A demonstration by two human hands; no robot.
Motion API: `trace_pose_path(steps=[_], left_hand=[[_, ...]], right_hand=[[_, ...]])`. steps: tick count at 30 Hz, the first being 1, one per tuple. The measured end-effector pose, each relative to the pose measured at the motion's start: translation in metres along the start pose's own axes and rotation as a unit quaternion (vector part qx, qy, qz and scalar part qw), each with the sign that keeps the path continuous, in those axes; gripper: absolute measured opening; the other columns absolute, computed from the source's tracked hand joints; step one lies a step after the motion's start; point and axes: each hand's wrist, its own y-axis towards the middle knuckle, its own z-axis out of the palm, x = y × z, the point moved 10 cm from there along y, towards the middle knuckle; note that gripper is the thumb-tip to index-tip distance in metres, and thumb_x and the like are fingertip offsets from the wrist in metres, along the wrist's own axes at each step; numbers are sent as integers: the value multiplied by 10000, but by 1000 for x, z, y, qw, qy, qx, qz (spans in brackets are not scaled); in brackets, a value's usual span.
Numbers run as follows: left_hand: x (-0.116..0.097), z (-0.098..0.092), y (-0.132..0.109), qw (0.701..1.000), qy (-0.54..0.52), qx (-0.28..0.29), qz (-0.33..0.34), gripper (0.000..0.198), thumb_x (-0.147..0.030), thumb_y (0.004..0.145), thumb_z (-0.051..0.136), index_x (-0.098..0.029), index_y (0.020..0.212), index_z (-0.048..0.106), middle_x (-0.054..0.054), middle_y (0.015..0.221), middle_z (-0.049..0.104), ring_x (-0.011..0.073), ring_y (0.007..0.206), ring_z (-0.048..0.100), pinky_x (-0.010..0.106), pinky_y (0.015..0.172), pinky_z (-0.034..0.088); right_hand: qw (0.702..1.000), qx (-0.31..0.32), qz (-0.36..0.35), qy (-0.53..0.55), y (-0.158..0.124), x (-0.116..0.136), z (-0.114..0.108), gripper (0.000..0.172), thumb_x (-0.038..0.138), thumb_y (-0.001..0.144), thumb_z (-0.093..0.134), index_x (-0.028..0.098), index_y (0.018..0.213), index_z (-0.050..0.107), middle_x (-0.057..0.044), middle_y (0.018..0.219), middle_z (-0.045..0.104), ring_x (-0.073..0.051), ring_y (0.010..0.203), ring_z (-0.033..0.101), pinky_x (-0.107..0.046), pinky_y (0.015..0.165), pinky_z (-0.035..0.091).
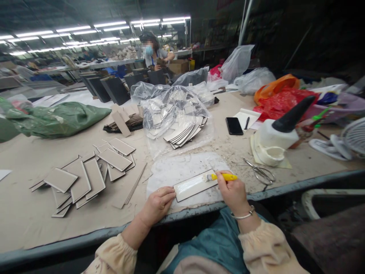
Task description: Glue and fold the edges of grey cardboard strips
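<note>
Right hand (232, 190) has its grip clamped on the brush (229, 177); left hand (159, 204) touches the board (190, 187), if pinching, I cannot tell. Better stroke evenly, lengthwise.

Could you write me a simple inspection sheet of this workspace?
Surface: beige table, with a white sheet near its front edge.
Work things: pale panel on the sheet, streaked with white; yellow-handled brush against it.
Clutter: loose panel pile on the left; clear bag behind; phone, scissors and white bottle on the right.
Hands: left hand touches the panel's left end; right hand holds the brush.
Cables: nothing seen.
Surroundings: another person behind; ceiling lights on.
</note>
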Motion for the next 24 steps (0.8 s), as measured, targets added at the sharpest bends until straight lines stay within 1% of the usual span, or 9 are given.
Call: trace_pose_path(steps=[6, 8, 9, 11, 13, 15, 17, 20, 24], left_hand=[[1, 0, 1, 1000, 2, -1, -3, 221, -115, 844, 542, -186, 1023, 650, 77, 1028, 661, 167, 987, 611, 310, 879, 538], [0, 0, 1, 1000, 1, -3, -3, 221, -116, 845, 537, -188, 1021, 650, 77, 1023, 661, 166, 977, 614, 311, 872, 541], [0, -1, 1, 1000, 1, -3, -3, 223, -117, 845, 535, -190, 1023, 649, 77, 1023, 661, 166, 975, 615, 312, 869, 543], [0, 0, 1, 1000, 1, 1, -3, 228, -120, 846, 533, -193, 1030, 645, 78, 1026, 660, 168, 977, 615, 314, 867, 543], [-1, 0, 1, 1000, 1, 4, -2, 230, -122, 845, 532, -193, 1035, 641, 79, 1024, 661, 170, 980, 615, 315, 863, 544], [-3, 0, 2, 1000, 1, 6, 0, 229, -123, 847, 529, -191, 1036, 639, 80, 1013, 665, 170, 976, 617, 317, 862, 544], [-4, -1, 4, 1000, 1, 4, 2, 226, -127, 849, 524, -190, 1033, 640, 80, 998, 672, 171, 969, 622, 323, 863, 545], [-4, -3, 5, 1000, -2, 2, -2, 223, -135, 850, 519, -195, 1024, 645, 79, 988, 677, 173, 961, 629, 329, 860, 548], [-2, -2, 5, 1000, -16, 8, -11, 226, -128, 846, 518, -194, 1020, 645, 76, 1004, 670, 167, 967, 627, 322, 870, 545]], right_hand=[[996, -31, -12, -79, -4, -5, -14, 293, 323, 925, 418, 131, 846, 626, -59, 725, 677, -151, 543, 604, -254, 520, 387], [999, -34, 10, -35, -6, -6, -16, 277, 339, 914, 439, 135, 866, 620, -52, 699, 663, -151, 539, 593, -255, 524, 395], [999, -26, 31, 17, -8, -7, -14, 269, 348, 911, 445, 141, 873, 613, -35, 656, 642, -144, 525, 580, -251, 521, 402], [984, 12, 91, 154, -12, -7, -1, 258, 368, 913, 445, 158, 872, 589, 15, 545, 564, -123, 469, 535, -233, 488, 406], [947, 76, 145, 277, -19, 1, 21, 253, 387, 914, 445, 173, 852, 563, 52, 481, 490, -109, 419, 489, -218, 438, 394], [913, 139, 166, 345, -27, 17, 43, 251, 400, 909, 454, 179, 846, 554, 59, 477, 484, -106, 406, 478, -214, 413, 390], [902, 188, 149, 359, -31, 33, 58, 252, 394, 907, 460, 178, 830, 566, 50, 493, 510, -108, 423, 500, -216, 436, 412], [923, 210, 95, 309, -31, 45, 66, 282, 368, 912, 448, 177, 766, 596, 12, 566, 590, -115, 498, 567, -224, 523, 454], [954, 183, 61, 230, -26, 38, 58, 314, 356, 918, 435, 180, 736, 621, -34, 726, 671, -125, 572, 611, -231, 562, 464]])
